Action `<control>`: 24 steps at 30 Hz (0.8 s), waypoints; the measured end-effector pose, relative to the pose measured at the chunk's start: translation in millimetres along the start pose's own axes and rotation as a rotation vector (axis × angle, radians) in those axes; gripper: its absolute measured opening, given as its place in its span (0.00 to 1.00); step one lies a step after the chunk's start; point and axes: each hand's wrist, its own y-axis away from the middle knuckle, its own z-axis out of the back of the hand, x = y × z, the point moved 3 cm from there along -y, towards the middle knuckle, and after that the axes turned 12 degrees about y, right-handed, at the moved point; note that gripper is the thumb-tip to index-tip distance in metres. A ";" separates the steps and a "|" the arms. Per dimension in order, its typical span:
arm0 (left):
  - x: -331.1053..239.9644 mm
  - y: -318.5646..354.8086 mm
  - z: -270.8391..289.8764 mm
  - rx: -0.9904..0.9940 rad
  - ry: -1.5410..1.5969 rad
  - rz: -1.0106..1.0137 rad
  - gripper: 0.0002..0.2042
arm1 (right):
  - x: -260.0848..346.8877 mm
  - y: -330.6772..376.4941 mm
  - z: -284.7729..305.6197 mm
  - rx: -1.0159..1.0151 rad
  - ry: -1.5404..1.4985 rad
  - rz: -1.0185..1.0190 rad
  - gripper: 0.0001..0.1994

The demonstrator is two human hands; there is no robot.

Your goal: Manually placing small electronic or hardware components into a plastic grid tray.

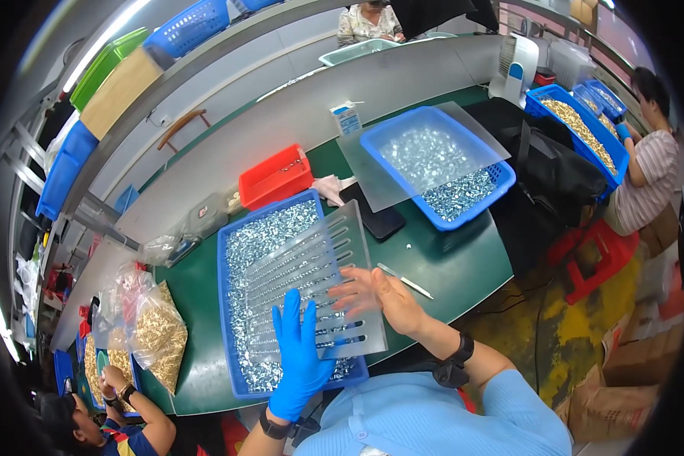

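Hands lie flat, fingers spread, on the slotted clear plate (311,292): gloved left hand (300,357) near, bare right hand (376,296) at its right edge. The plate rests over the near blue tray (232,319) of small metal parts (258,235). Uneven pressure may tilt it, spilling parts.

The gloved left hand (300,357) and bare right hand (380,296) lie flat on a slotted clear plate (311,266) over a blue tray (232,319) of small silver parts on the green desk (448,266). Tweezers (405,280) lie just beside the right hand.
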 end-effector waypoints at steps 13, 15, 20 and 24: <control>18.9 16.2 5.5 -0.312 0.177 0.056 0.49 | -28.7 -18.0 112.1 -0.471 1.773 0.295 0.05; 21.3 15.7 5.5 -0.339 0.214 0.090 0.49 | -27.0 -21.7 97.2 -0.313 1.772 0.290 0.04; 8.3 11.4 8.9 -0.334 0.122 0.010 0.49 | -39.5 -8.5 47.2 -0.099 1.715 0.355 0.03; 7.5 14.7 12.1 -0.359 0.126 0.011 0.49 | -43.6 -12.7 51.7 -0.118 1.767 0.313 0.04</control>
